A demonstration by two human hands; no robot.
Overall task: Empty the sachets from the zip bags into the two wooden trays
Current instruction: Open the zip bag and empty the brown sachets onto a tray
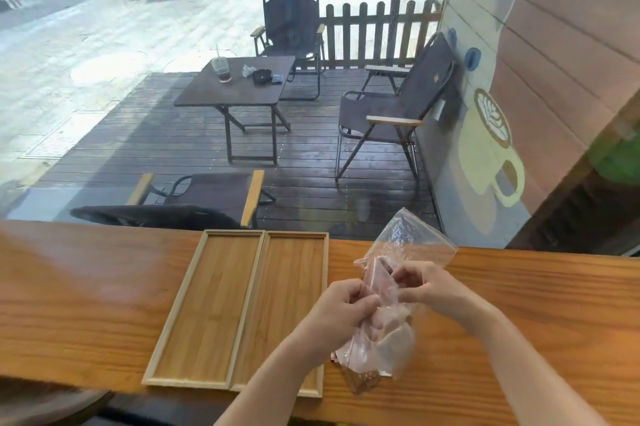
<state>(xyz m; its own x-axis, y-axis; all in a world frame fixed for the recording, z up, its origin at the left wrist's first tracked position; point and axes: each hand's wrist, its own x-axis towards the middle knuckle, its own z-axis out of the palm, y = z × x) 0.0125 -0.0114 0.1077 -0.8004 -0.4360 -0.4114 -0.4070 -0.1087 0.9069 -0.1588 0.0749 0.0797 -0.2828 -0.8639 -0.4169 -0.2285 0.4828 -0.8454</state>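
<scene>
Two long wooden trays lie side by side on the counter, the left tray [207, 304] and the right tray [294, 273], both with nothing in them. Just right of them, both hands hold clear zip bags [408, 245] with pale pinkish sachets [381, 346] inside. My left hand [346, 308] pinches the plastic on the left side. My right hand [426, 283] pinches it on the right side, close by. The upper part of the bag stands up, crumpled; its lower part rests on the counter. My left forearm crosses the near end of the right tray.
The wooden counter [86, 304] runs along a window. Outside on a wet deck stand a folding table [239, 86] with a cup and several folding chairs. A dark round object [45, 405] shows at the bottom left below the counter.
</scene>
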